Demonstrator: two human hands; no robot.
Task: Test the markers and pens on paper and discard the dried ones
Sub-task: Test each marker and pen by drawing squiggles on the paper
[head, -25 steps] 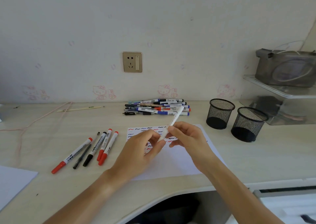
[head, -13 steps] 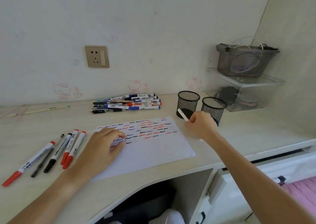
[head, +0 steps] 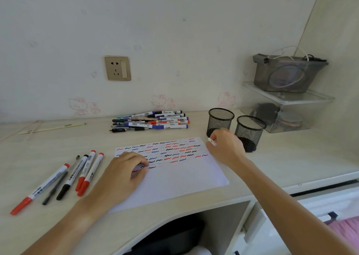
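Head view: right hand (head: pixel 225 149) curled round a white pen (head: pixel 212 141), only its end showing, pointing left.
The two mesh cups (head: pixel 221 121) stand just beyond that hand; judged the nearer hand for dropping it in. Left hand (head: pixel 124 174) rests loosely curled on the paper (head: pixel 184 179), holding nothing; untested markers (head: pixel 153 121) lie beyond it.

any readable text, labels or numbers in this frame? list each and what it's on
None can be read.
Markers left of the paper: printed labels and a barcode on the barrels, too small and blurred.
Marker pile by the wall: barrel labels with barcodes, also blurred.
Paper: only red, blue and black test squiggles, no words.
Wall socket: no marking visible.
White pen in the right hand: only its end shows, no print visible.
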